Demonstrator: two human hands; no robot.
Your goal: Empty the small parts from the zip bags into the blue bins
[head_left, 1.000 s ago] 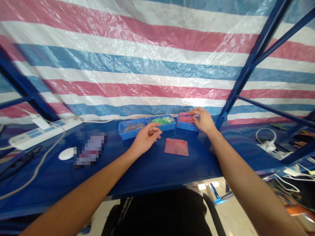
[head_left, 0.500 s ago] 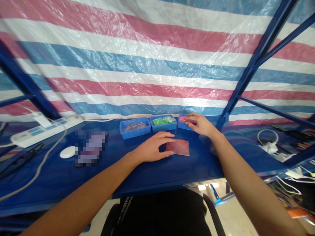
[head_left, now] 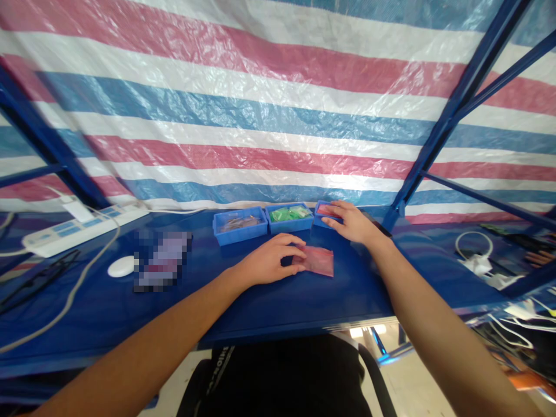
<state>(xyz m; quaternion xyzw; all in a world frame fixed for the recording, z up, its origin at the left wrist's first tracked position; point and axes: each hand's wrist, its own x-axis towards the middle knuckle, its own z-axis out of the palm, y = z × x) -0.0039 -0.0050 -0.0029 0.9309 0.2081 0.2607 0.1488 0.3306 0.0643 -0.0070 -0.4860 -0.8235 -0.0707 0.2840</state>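
Observation:
A flat pink plastic bag [head_left: 320, 261] lies on the blue table [head_left: 269, 301]. My left hand [head_left: 270, 262] is closed on the bag's left edge, thumb and fingers pinching it. My right hand [head_left: 354, 223] reaches to the rightmost of three small blue trays [head_left: 321, 220], its fingers stretched out flat over the red pieces [head_left: 329, 210] in it. The middle tray [head_left: 288, 225] holds green packets [head_left: 286, 214]. The left tray [head_left: 240, 233] holds clear greyish pieces.
A white power strip [head_left: 78, 229] with its cable lies at the far left, a white round puck [head_left: 122, 266] and a blurred object [head_left: 161, 260] nearer. White cables [head_left: 476, 259] sit on the right. A slanted blue frame post [head_left: 434, 145] rises beside the trays; a striped tarp hangs behind.
My left hand came down from mid-air onto the pink bag and closed on its left edge. My right hand lowered and flattened over the right tray.

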